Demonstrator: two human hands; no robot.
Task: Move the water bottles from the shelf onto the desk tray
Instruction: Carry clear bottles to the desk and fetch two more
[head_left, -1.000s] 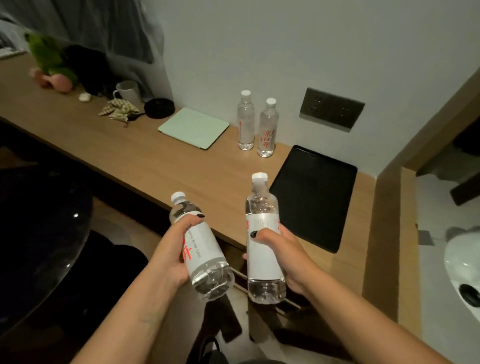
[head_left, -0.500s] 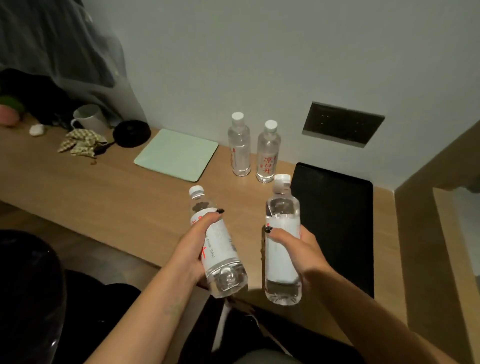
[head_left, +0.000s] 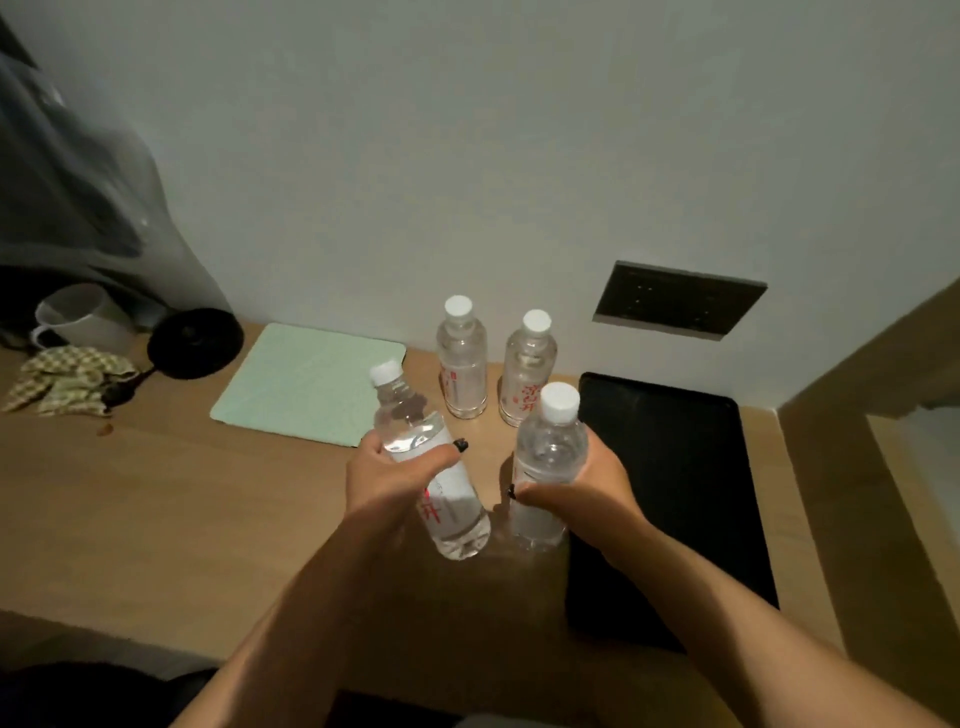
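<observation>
We see 2 clear plastic water bottles with white caps and white labels printed in red, both held above the wooden desk (head_left: 171, 499). Our left hand (head_left: 387, 475) curls around the tilted left bottle (head_left: 423, 462); our right hand (head_left: 582, 486) clamps the upright right bottle (head_left: 545, 457) just beside the flat black tray (head_left: 675, 499). 2 matching standing bottles (head_left: 462, 358) wait near the wall.

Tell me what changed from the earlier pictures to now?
Both hands carried their clear plastic water bottles forward over the wooden desk: left hand with the tilted bottle, right hand with the upright bottle beside the black tray. Grips unchanged; two standing bottles stayed.
</observation>
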